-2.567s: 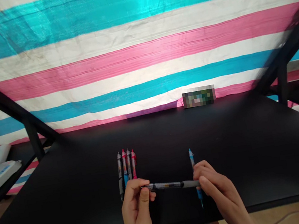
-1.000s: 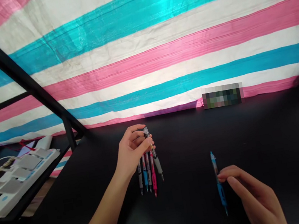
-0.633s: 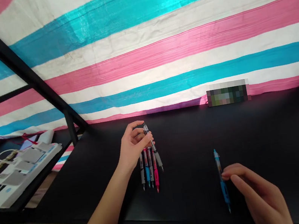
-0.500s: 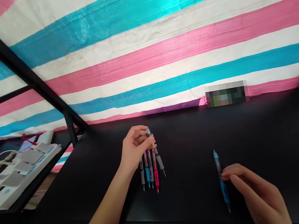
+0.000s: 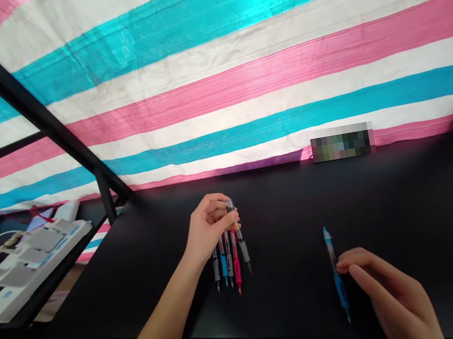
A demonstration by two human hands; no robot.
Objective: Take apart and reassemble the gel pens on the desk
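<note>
My left hand [image 5: 209, 224] is closed in a pinch around the upper part of a grey-gripped pen [image 5: 243, 247], its tip pointing down toward the table. Just left of it, beneath my fingers, lie a pink pen [image 5: 236, 266], a grey pen [image 5: 230, 261], a blue pen [image 5: 224, 265] and another dark grey pen [image 5: 216, 269], side by side; their upper ends are partly hidden by the hand. To the right, my right hand [image 5: 389, 287] has its fingertips closed at the middle of a light blue pen [image 5: 339, 284].
A black table [image 5: 277, 213] carries the pens. At left, a white power strip [image 5: 38, 264] with plugs and cables sits beyond a black metal frame [image 5: 35, 114]. A striped sheet [image 5: 239, 92] hangs behind, with a blurred-out object [image 5: 341, 144] at the table's back edge.
My left hand and the grey-gripped pen have shifted slightly down and to the right. My right hand and the light blue pen stay almost still.
</note>
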